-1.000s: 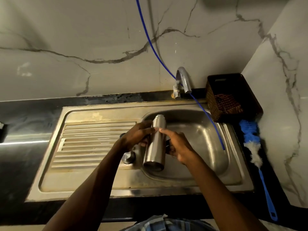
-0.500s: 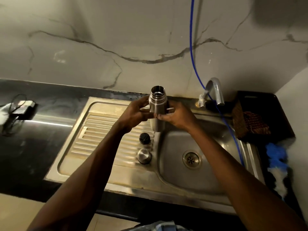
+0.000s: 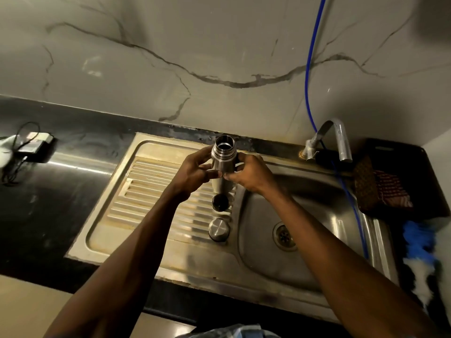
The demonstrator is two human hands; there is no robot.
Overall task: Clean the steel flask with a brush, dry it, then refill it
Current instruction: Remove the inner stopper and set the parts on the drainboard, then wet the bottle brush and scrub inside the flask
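The steel flask (image 3: 223, 159) stands upright in the air above the sink's drainboard, its open threaded mouth facing up. My left hand (image 3: 195, 170) grips its body from the left and my right hand (image 3: 249, 175) grips it from the right, fingertips meeting in front. Below the flask, a black inner stopper (image 3: 220, 202) and a steel cap (image 3: 219, 229) sit on the drainboard (image 3: 146, 196). The blue and white bottle brush (image 3: 421, 262) lies on the counter at the far right, partly cut off.
The sink basin (image 3: 317, 240) with its drain (image 3: 284, 236) lies to the right under a steel tap (image 3: 338, 140). A blue hose (image 3: 308, 76) runs down the wall into the basin. A dark basket (image 3: 393, 181) sits behind the brush. A small device with cables (image 3: 31, 145) rests on the black counter at left.
The flask went from upside down over the basin to upright with its mouth up, held higher over the drainboard. Since half a second ago it has barely moved.
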